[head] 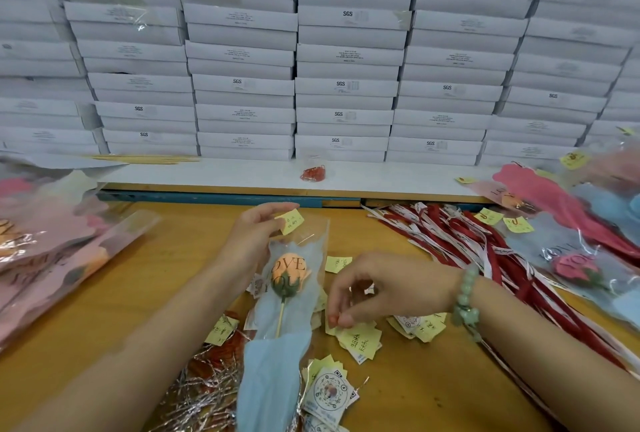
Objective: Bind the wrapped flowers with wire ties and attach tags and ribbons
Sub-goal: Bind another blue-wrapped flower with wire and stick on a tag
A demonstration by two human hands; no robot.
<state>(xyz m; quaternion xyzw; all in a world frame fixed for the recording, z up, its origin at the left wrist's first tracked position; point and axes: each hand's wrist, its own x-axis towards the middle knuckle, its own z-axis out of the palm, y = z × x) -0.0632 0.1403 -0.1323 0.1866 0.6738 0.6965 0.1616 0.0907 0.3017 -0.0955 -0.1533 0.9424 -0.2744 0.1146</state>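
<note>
Left hand (256,234) is raised over the counter (433,393), thumb and forefinger pinching a yellow tag (290,221) at the top edge of the wrapped flower (287,279). Right hand (381,288) is palm down, fingers curled, fingertips (341,320) pinched onto the loose tags (360,340) just right of the flower's stem. There is a green bead bracelet (465,296) on that wrist.

The wrapped flower lies lengthwise between the hands. Its clear sleeve holds an orange rose on a stick, and pale blue paper covers the lower part.

QR-code cards (329,393) are at the sleeve's lower right. A tangle of silver and red wire ties (204,390) is at its lower left. Red and white ribbons (460,241) are spread to the right.

More sleeved flowers are piled at both ends of the counter: the pink pile (52,251) on the left, the pink and blue pile (581,241) on the right, some with yellow tags on them.

On the white ledge (207,173) behind, a small clear bag (313,172) holds red ties. Thin wooden sticks (145,159) lie on the ledge further left. Closed white boxes (346,51) are stacked along the back; their contents can't be seen.
</note>
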